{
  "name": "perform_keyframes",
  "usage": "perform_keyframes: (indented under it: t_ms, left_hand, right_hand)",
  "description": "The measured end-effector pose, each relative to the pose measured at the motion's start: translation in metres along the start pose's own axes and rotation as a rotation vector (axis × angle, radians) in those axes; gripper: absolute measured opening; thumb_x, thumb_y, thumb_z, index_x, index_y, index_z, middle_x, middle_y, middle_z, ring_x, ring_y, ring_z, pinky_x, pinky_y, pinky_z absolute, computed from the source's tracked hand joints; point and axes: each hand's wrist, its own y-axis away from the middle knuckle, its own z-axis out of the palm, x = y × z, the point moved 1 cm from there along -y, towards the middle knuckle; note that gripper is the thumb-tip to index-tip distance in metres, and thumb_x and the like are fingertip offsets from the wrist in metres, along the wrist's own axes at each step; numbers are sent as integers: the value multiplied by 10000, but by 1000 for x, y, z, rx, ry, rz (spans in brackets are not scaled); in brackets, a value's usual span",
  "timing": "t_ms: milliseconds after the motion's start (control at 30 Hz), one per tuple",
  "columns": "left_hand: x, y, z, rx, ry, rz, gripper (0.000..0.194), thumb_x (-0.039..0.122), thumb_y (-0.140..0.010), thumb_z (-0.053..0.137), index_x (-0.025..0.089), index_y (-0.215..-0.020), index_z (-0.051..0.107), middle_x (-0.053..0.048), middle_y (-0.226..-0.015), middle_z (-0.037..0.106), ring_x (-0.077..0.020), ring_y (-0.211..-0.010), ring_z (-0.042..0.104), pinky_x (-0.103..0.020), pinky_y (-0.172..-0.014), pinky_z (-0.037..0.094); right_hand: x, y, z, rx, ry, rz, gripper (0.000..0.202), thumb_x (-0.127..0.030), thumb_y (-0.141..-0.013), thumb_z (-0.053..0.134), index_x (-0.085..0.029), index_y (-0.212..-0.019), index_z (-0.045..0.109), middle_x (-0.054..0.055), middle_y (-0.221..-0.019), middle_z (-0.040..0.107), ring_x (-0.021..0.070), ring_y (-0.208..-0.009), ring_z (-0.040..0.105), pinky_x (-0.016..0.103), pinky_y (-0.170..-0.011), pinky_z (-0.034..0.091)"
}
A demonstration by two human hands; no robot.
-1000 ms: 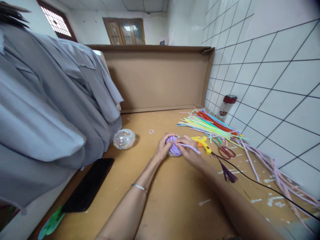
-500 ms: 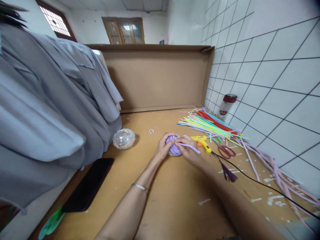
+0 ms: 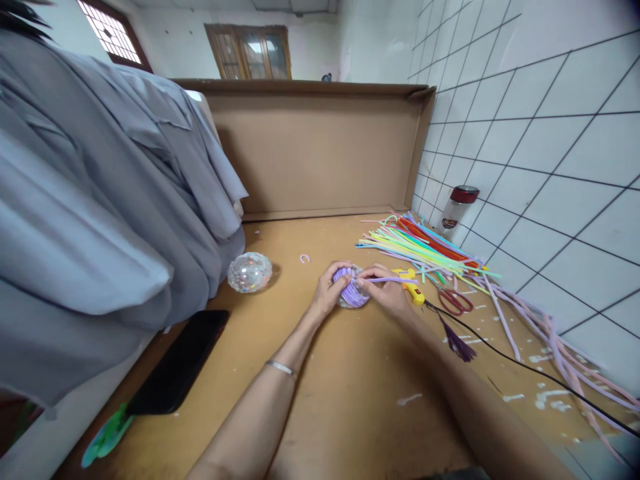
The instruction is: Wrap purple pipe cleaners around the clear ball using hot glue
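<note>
Person at a wooden table [image 3: 350, 393], both hands at one small piece: a purple-wrapped globe [image 3: 354, 297], set near the middle of the tabletop, between the two hands. Clear, faceted surface shows along its edge; whether full ball or half shell, I cannot tell.

Left hand [image 3: 326, 293] cups the globe's near-left side, thumb laid over the purple rows. Grip is closed around it, not wide. Right hand [image 3: 384, 292] has thumb and forefinger in a narrow pinch on a purple pipe cleaner [image 3: 393, 280], close to the globe; the loose length runs out rightward over the hand. Whether glue lies beneath, too small to tell.

On doing this well, my judgement: let the left thumb pin the last row while the right draws the strand lightly taut. Pinch close to the contact point, so each row beds against its neighbour without gap or overlap. Turn the globe rather than twist the strand; a kink would probably show.

One caution: the free end reaches across the yellow glue gun [image 3: 417, 295] in this view; best kept off its nozzle in case it is hot. Red-handled scissors [image 3: 455, 302] lie just beyond, handy for trimming.
</note>
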Motion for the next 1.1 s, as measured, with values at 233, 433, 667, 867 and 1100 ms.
perform_keyframes:
  t_ms: [233,433,667,867,1100]
  left_hand:
    - [0,1,0,-9,-7,17,233,275,-756,594,171,-957,651,-89,-1115,654,-230,-1108,592,-357,-1014,416]
    - [1,1,-1,-22,5,22,229,288,-765,603,174,-959,644,-89,-1109,661,-229,-1120,587,-360,-1022,414]
    - [-1,1,-2,-28,15,17,251,333,-770,618,178,-965,648,-90,-1124,657,-228,-1132,581,-356,-1033,399]
    - [0,2,-3,-40,-2,18,258,351,-788,617,185,-984,648,-85,-1150,655,-233,-1153,569,-363,-1047,389]
    - [-4,2,-2,-19,13,63,388,500,-885,455,182,-962,664,-92,-1124,656,-232,-1132,571,-362,-1033,400]
  right_hand:
    - [3,-3,-3,-60,-84,15,129,-311,-799,648,-210,-733,694,18,-754,619,157,-742,577,300,-703,463]
    - [1,-2,-2,-72,-144,-39,124,-310,-805,656,-215,-737,698,21,-771,615,161,-770,583,303,-710,468]
    - [-8,-1,-4,-136,-38,-38,157,-290,-840,625,-213,-729,704,25,-800,614,148,-770,584,283,-695,456]
    - [-7,0,-4,-130,-13,-68,143,-291,-846,620,-214,-758,701,25,-811,616,150,-779,587,287,-700,458]
    - [-11,2,-3,-109,10,-69,176,-305,-861,608,-214,-744,704,28,-808,615,155,-786,590,300,-716,459]
